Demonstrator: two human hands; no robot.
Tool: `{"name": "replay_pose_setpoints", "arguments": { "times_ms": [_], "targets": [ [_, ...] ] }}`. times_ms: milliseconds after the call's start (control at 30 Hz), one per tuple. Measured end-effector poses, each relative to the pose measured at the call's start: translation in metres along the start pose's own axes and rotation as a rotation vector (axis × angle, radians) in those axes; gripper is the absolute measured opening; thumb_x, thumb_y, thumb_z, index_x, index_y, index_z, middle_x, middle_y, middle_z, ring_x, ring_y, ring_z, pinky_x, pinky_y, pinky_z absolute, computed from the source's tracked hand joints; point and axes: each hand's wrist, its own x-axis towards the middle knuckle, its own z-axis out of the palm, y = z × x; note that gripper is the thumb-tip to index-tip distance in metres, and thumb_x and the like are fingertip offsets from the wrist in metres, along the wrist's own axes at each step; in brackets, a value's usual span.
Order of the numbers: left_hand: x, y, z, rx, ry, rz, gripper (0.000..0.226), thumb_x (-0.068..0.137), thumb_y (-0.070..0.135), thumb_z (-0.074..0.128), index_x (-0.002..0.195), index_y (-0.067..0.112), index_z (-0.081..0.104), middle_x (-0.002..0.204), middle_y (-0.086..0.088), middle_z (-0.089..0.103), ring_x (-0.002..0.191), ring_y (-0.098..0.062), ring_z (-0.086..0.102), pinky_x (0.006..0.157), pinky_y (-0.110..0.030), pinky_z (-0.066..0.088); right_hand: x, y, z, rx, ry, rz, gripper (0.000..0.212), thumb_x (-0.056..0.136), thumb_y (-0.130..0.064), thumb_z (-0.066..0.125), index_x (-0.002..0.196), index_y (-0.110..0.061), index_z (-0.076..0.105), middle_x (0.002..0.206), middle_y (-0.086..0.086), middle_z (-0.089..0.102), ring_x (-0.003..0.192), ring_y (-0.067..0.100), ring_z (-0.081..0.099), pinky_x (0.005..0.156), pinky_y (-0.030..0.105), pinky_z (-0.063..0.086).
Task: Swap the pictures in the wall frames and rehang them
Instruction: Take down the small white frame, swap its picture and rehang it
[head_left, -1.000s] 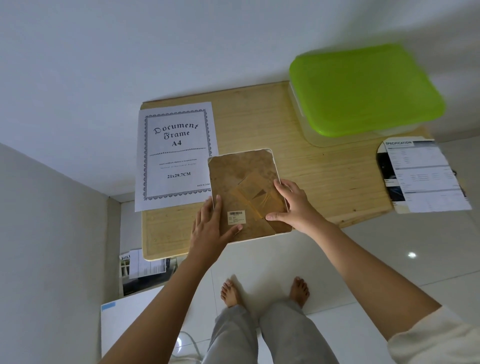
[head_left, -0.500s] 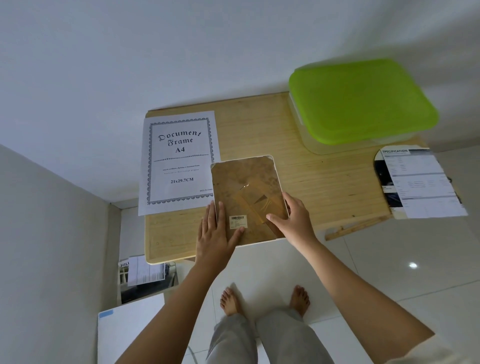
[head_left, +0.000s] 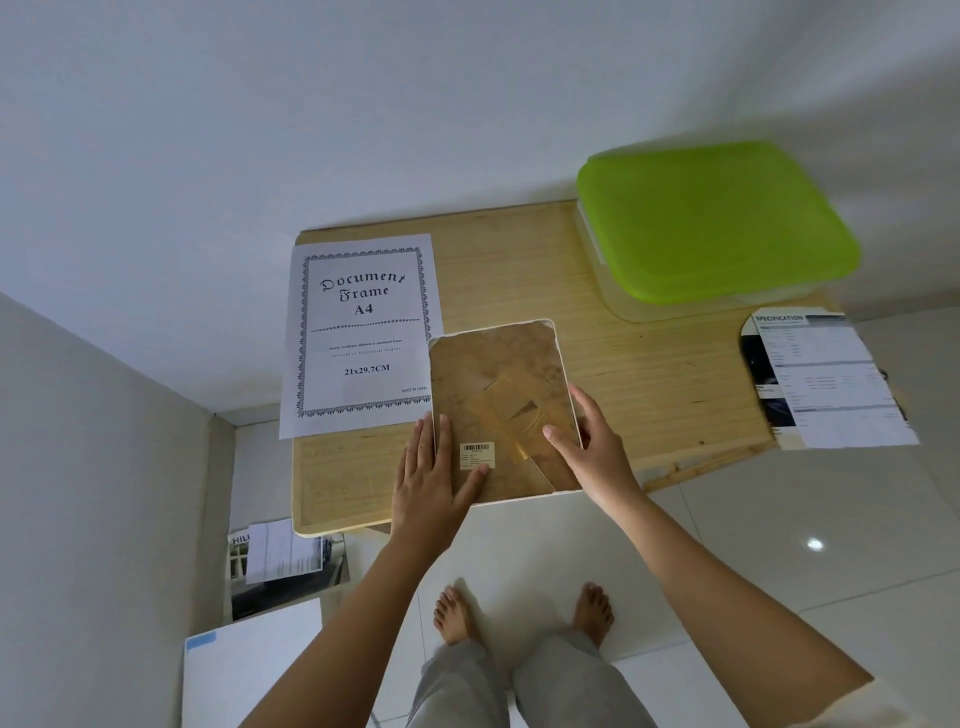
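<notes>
Frame (head_left: 498, 364) lies face down at the near edge of the wooden table (head_left: 649, 374), its near end hanging out past the tabletop above the floor.

From my head camera: on the left a printed sheet (head_left: 363, 332) reading "Document Frame A4" lies flat, and the frame's left edge just covers its near right corner. At the far right corner sits a clear box with a green lid (head_left: 711, 223), well apart from the frame. A leaflet (head_left: 826, 379) headed "Specification" lies at the table's right end, partly past the edge. Down on the floor to the left are some papers (head_left: 283, 556) and a white board (head_left: 249, 670). My bare feet (head_left: 454, 613) stand below the frame.

The frame shows a brown backing with a thin white rim and rounded corners. A yellowish stand flap (head_left: 511, 415) lies across the middle, and a barcode sticker (head_left: 477, 453) sits near the near left corner.

My left hand (head_left: 431, 483) lies flat on that corner, fingers straight, thumb spread just below the sticker. My right hand (head_left: 592, 447) rests loosely spread on the right rim, thumb reaching onto the backing; it closes on nothing.
</notes>
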Motion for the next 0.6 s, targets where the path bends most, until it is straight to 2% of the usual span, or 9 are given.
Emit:
{"name": "replay_pose_setpoints", "arguments": {
  "times_ms": [100, 200, 267, 367, 400, 433, 500, 533, 600],
  "targets": [
    [0.006, 0.005, -0.007, -0.074, 0.005, -0.041, 0.091, 0.075, 0.077, 0.005, 0.147, 0.022, -0.004, 0.157, 0.0, -0.002, 0.144, -0.013, -0.007, 0.116, -0.032, 0.001, 0.001, -0.012, -0.001, 0.042, 0.04, -0.012, 0.056, 0.088, -0.023, 0.061, 0.138, -0.031, 0.037, 0.119, -0.018, 0.049, 0.1, -0.002, 0.049, 0.084, 0.012, 0.036],
    [0.013, 0.017, -0.019, -0.19, 0.032, -0.106, 0.075, 0.09, 0.062, 0.032, 0.148, 0.018, 0.013, 0.155, -0.006, 0.011, 0.143, -0.02, 0.006, 0.114, -0.038, 0.013, 0.005, -0.029, 0.0, 0.131, 0.137, -0.075, 0.044, 0.09, -0.018, 0.057, 0.133, -0.024, 0.047, 0.083, -0.007, 0.053, 0.059, 0.0, 0.042, 0.06, 0.011, 0.036],
    [0.02, 0.03, -0.028, -0.29, 0.046, -0.128, 0.065, 0.093, 0.049, 0.04, 0.146, 0.017, 0.022, 0.153, -0.01, 0.012, 0.142, -0.024, 0.008, 0.113, -0.038, 0.017, 0.008, -0.041, 0.002, 0.168, 0.158, -0.122, 0.039, 0.093, -0.016, 0.053, 0.132, -0.018, 0.049, 0.074, -0.004, 0.049, 0.051, 0.003, 0.036, 0.049, 0.01, 0.033],
    [0.035, 0.057, -0.054, -0.478, 0.113, -0.094, 0.058, 0.094, 0.04, 0.044, 0.144, 0.018, 0.026, 0.15, -0.011, 0.018, 0.14, -0.026, 0.017, 0.111, -0.038, 0.02, 0.011, -0.064, -0.003, 0.16, 0.132, -0.235, 0.039, 0.094, -0.016, 0.051, 0.133, -0.015, 0.049, 0.073, 0.0, 0.047, 0.046, 0.003, 0.032, 0.045, 0.011, 0.027],
    [0.043, 0.069, -0.067, -0.565, 0.131, -0.075, 0.057, 0.094, 0.039, 0.044, 0.145, 0.02, 0.026, 0.148, -0.01, 0.023, 0.138, -0.025, 0.024, 0.111, -0.038, 0.023, 0.011, -0.073, -0.005, 0.131, 0.11, -0.285, 0.04, 0.094, -0.016, 0.051, 0.134, -0.014, 0.048, 0.079, -0.002, 0.053, 0.047, 0.0, 0.037, 0.048, 0.009, 0.03],
    [0.052, 0.08, -0.08, -0.651, 0.142, -0.048, 0.057, 0.094, 0.041, 0.044, 0.145, 0.022, 0.025, 0.145, -0.008, 0.028, 0.134, -0.023, 0.032, 0.111, -0.039, 0.028, 0.011, -0.081, -0.009, 0.085, 0.089, -0.341, 0.04, 0.094, -0.015, 0.051, 0.134, -0.013, 0.047, 0.092, -0.006, 0.06, 0.054, -0.006, 0.048, 0.054, 0.006, 0.036],
    [0.067, 0.101, -0.108, -0.783, 0.147, 0.031, 0.063, 0.09, 0.056, 0.04, 0.145, 0.032, 0.021, 0.146, -0.003, 0.035, 0.13, -0.019, 0.04, 0.108, -0.043, 0.035, 0.011, -0.097, -0.017, -0.038, 0.071, -0.464, 0.041, 0.095, -0.016, 0.05, 0.135, -0.016, 0.045, 0.119, -0.005, 0.061, 0.086, -0.009, 0.061, 0.073, 0.007, 0.044],
    [0.074, 0.11, -0.119, -0.841, 0.149, 0.067, 0.067, 0.086, 0.063, 0.039, 0.144, 0.038, 0.018, 0.146, -0.001, 0.036, 0.13, -0.018, 0.041, 0.106, -0.046, 0.037, 0.013, -0.103, -0.02, -0.094, 0.071, -0.528, 0.041, 0.095, -0.02, 0.05, 0.136, -0.018, 0.044, 0.117, 0.0, 0.063, 0.093, 0.0, 0.062, 0.077, 0.013, 0.047],
    [0.083, 0.124, -0.134, -0.95, 0.148, 0.106, 0.067, 0.081, 0.069, 0.041, 0.14, 0.051, 0.015, 0.143, 0.002, 0.042, 0.125, -0.02, 0.047, 0.1, -0.053, 0.042, 0.017, -0.114, -0.026, -0.202, 0.093, -0.649, 0.045, 0.094, -0.028, 0.046, 0.138, -0.022, 0.04, 0.094, 0.004, 0.063, 0.08, 0.015, 0.06, 0.072, 0.028, 0.05]
  ]
}}
